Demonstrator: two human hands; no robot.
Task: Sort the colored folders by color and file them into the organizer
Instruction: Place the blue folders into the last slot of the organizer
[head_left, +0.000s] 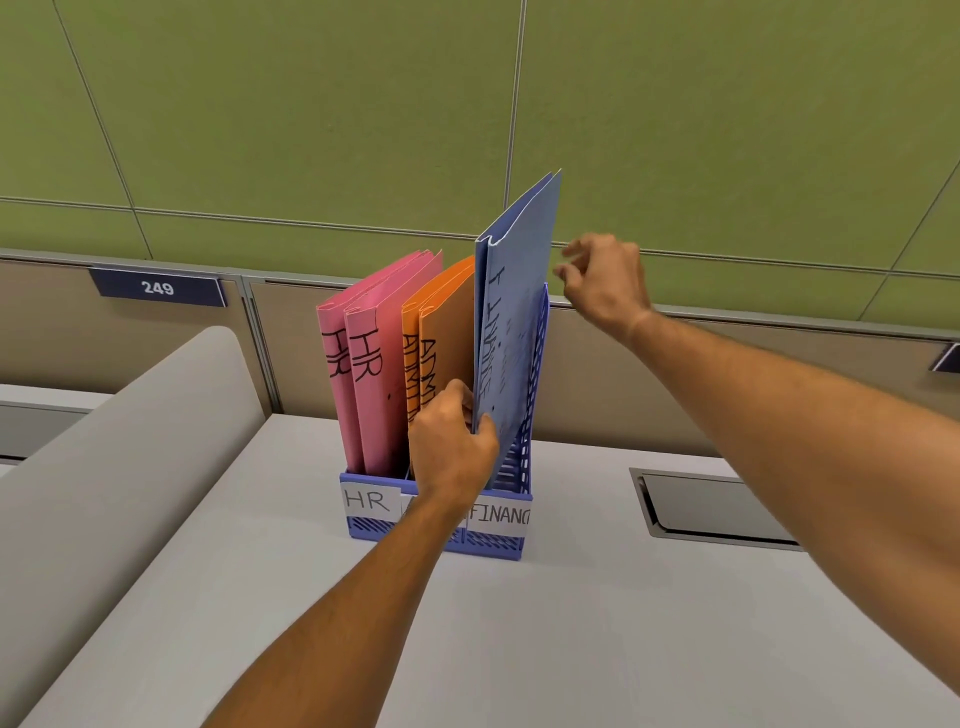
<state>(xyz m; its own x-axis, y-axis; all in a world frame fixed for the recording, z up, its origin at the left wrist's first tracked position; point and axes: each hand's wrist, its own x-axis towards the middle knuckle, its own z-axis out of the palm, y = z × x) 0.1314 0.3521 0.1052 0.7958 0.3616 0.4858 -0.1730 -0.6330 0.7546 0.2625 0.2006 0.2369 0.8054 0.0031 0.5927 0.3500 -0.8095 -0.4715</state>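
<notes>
A blue plastic organizer (511, 543) stands on the desk, its front labelled HR and FINANC. Two pink folders (371, 374) marked HR stand in its left slot. Two orange folders (449, 338) marked ADMIN fill the middle slot. A blue folder (517, 291) stands upright and taller in the right slot. My left hand (452, 447) pinches the blue folder's lower front edge. My right hand (605, 283) hovers just right of the folder's upper edge, fingers loosely curled, holding nothing.
The grey desk (571, 623) has a recessed cable hatch (711, 509) at right. A rounded grey divider (119, 457) rises at left. Behind the organizer runs a beige partition with a plate reading 249 (157, 287) and green wall panels (311, 104).
</notes>
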